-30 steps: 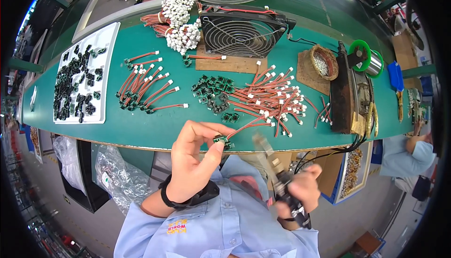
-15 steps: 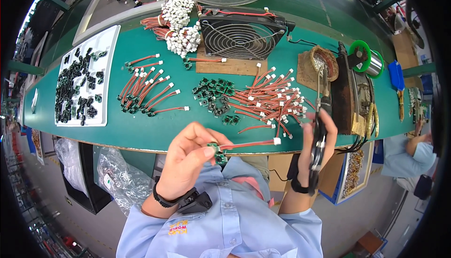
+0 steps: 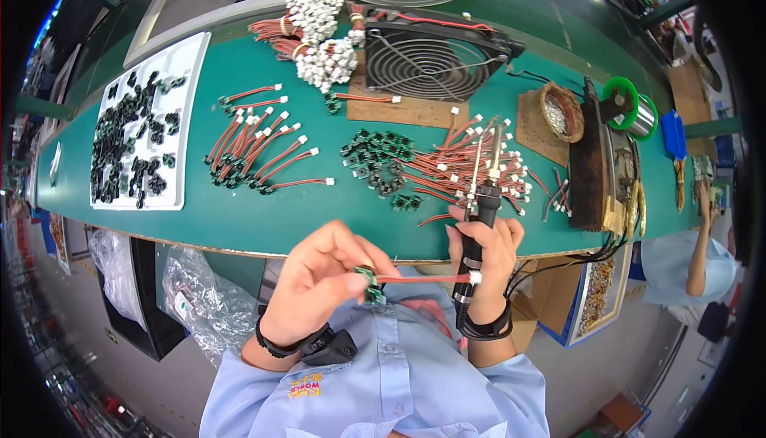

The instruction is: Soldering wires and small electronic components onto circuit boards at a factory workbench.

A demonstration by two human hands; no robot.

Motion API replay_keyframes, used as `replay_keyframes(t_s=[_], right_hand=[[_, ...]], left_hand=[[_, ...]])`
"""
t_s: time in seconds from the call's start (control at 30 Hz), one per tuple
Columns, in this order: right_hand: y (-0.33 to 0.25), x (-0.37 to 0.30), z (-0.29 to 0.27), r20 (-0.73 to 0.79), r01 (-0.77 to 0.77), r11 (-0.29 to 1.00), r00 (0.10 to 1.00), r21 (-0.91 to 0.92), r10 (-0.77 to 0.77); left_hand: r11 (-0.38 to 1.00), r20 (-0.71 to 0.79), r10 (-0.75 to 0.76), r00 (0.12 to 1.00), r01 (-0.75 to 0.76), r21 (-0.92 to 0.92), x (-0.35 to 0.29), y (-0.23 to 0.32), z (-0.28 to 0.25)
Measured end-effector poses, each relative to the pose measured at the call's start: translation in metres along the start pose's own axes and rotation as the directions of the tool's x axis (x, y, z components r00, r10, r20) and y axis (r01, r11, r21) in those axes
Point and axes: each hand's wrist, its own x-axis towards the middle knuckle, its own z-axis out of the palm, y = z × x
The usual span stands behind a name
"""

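My left hand (image 3: 307, 294) pinches a small green circuit board (image 3: 369, 286) between thumb and fingers, above the table's near edge. From the board a red-and-brown wire lead (image 3: 419, 280) runs right to a white connector, passing in front of the iron's handle. My right hand (image 3: 493, 258) is wrapped round a black soldering iron (image 3: 483, 208), its metal tip pointing up and away over the loose wire leads (image 3: 439, 164). Tip and board are apart. Left of those leads lies a cluster of small green-and-black boards (image 3: 371, 151).
Boards with leads attached (image 3: 247, 155) lie left of centre, beside a white tray (image 3: 194, 59) of loose boards. Behind stand a black fan (image 3: 431, 63) and bundled white-connector leads (image 3: 323, 63). To the right are a round bowl (image 3: 550, 101), a dark metal box (image 3: 586, 175) and a solder spool (image 3: 642, 115).
My right hand has swung left with the soldering iron, away from the bowl and nearer the left hand. The left hand still holds the board, slightly lower in view. The view has shifted a little.
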Motion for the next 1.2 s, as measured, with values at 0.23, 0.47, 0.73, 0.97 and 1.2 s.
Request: replay_keyframes(t_s=[0.23, 0.47, 0.73, 0.97, 1.2], right_hand=[[0.009, -0.01, 0.01, 0.076, 0.122, 0.992, 0.99, -0.027, -0.12], [0.009, -0.011, 0.009, 0.091, 0.125, 0.992, 0.988, -0.028, -0.122], [0.008, -0.008, 0.006, 0.101, 0.148, 0.989, 0.985, -0.033, -0.144], [0.016, -0.004, -0.001, 0.131, 0.146, 0.988, 0.98, 0.055, -0.153], [0.008, -0.01, -0.008, 0.075, 0.03, 0.971, 0.996, 0.236, -0.049]], left_hand=[[0.989, 0.169, -0.078, 0.983, 0.098, -0.115, -0.001, 0.001, -0.001], [0.991, 0.221, -0.084, 0.972, 0.105, -0.085, -0.001, 0.001, -0.001], [1.0, 0.134, 0.012, 0.991, -0.009, -0.018, -0.004, 0.004, 0.006], [0.702, 0.314, -0.091, 0.945, -0.163, 0.694, -0.013, 0.01, -0.018], [0.598, 0.235, 0.025, 0.972, -0.202, 0.776, -0.007, 0.0, 0.005]])
